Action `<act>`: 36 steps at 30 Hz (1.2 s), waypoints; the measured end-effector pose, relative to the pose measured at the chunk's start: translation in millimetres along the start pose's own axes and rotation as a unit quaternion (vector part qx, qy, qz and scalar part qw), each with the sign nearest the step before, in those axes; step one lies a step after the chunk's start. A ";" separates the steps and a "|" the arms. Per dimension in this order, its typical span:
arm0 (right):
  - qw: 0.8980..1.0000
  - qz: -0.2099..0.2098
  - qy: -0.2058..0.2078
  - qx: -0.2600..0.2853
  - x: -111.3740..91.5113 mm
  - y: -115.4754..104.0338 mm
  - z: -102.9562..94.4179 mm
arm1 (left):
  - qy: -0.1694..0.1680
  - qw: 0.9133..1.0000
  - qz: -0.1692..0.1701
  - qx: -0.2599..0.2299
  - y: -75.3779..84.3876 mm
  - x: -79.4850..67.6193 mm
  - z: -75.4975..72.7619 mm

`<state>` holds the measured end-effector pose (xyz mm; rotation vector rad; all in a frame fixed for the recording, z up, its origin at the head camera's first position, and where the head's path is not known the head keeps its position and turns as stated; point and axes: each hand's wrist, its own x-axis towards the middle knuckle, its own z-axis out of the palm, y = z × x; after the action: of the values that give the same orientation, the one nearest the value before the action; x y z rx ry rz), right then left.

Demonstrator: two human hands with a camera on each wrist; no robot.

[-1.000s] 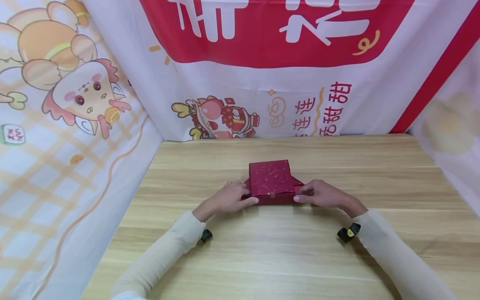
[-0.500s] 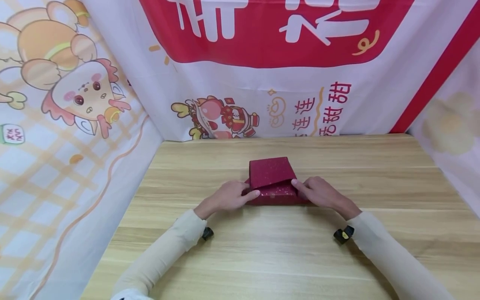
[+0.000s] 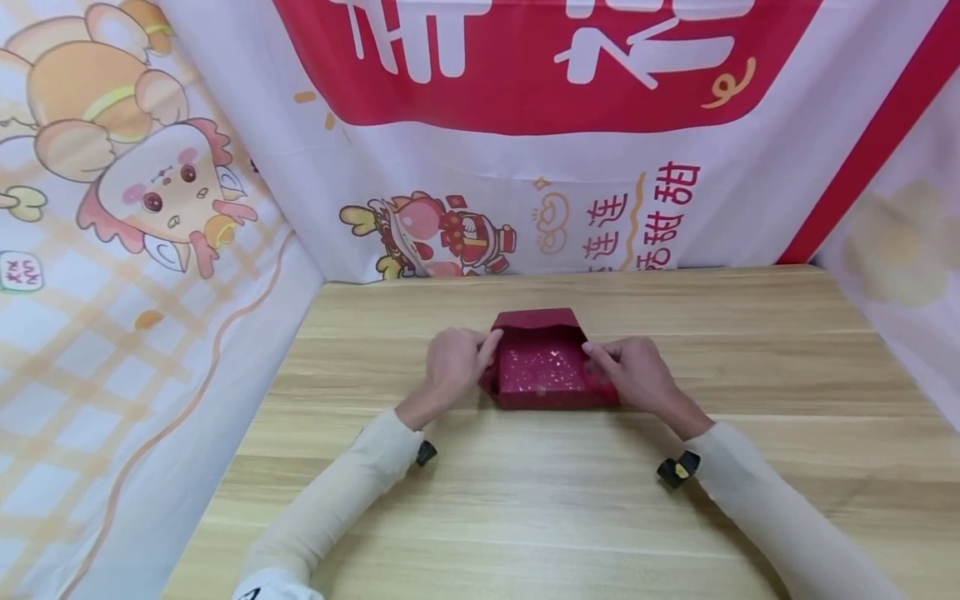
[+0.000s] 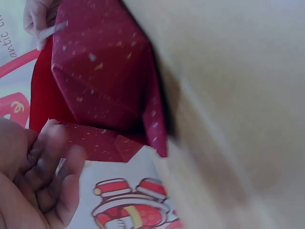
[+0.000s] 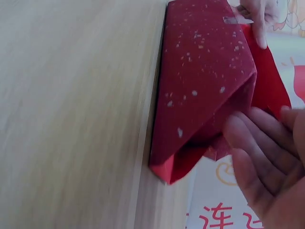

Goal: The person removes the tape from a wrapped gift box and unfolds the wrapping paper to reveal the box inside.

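A box wrapped in dark red speckled paper (image 3: 542,371) lies on the table, its front side toward me. The paper's top flap (image 3: 534,319) stands raised along the back, and its plain red inner face shows in the right wrist view. My left hand (image 3: 452,358) pinches the flap's left corner, thumb on the near side. At the right corner my right hand (image 3: 637,371) pinches the same flap. A small strip of clear tape (image 5: 231,20) sits on the box's edge. Paper at the box's ends hangs in loose folds (image 4: 100,145). What lies under the paper is hidden.
The wooden table (image 3: 555,500) reaches back to a printed cloth backdrop (image 3: 450,150). More printed cloth (image 3: 150,350) hangs on the left side. Black wrist cameras (image 3: 678,469) are strapped below both sleeves.
The flap, lying over the box top a second ago, has been lifted, first at its right corner and then at its left. Both hands have risen from the box's sides to the flap's corners.
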<state>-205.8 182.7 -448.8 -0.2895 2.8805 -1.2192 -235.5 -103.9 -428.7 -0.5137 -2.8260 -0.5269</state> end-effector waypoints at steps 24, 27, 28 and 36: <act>0.987 -0.142 -0.019 0.074 -0.6 -14.7 15.5 | 0.108 0.994 -0.022 -0.019 6.9 29.8 -7.1; 0.989 -0.121 -0.057 0.062 8.1 -9.2 14.8 | 0.065 0.998 -0.006 0.004 5.2 34.4 -2.3; 0.990 -0.111 -0.070 0.060 11.7 -6.6 14.7 | 0.041 0.999 0.005 0.025 4.0 36.2 0.0; 0.988 -0.002 -0.149 0.051 35.1 13.7 9.8 | -0.166 0.969 0.094 0.158 -10.3 40.9 14.2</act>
<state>-241.9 179.2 -462.9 -0.4342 2.5570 -1.2030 -278.8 -95.3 -433.6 -0.8591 -3.0380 0.0568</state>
